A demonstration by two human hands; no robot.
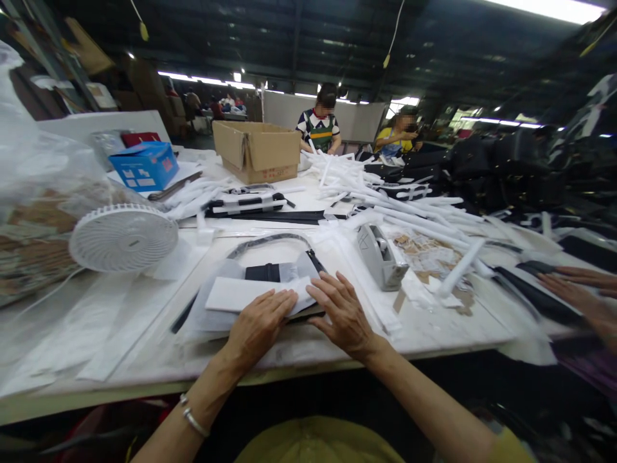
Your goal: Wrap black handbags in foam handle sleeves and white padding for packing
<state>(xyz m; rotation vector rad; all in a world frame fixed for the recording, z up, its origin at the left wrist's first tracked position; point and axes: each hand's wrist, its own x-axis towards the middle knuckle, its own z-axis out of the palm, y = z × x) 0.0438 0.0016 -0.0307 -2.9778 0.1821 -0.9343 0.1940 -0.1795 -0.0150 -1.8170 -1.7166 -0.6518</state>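
On the table in front of me lies a black bag [263, 272], mostly hidden under thin white wrapping sheet [198, 314]. Its strap or handle [270, 238], covered in clear wrap, arches away from me. A flat white strip of foam or paper [236, 294] rests on top. My left hand [263, 321] lies palm down, fingers stretched over the strip's near edge. At the right end, my right hand [341, 314] has its fingers spread, with the fingertips touching the wrapping. Neither hand is wrapped round anything.
A tape dispenser [383, 257] stands right of the bag, a white fan [124, 238] left. Behind are a cardboard box [258, 151], a blue box [144, 166] and piled white tubes [409, 212]. Another person's hands [573, 289] work at far right. Two people [321, 132] sit across.
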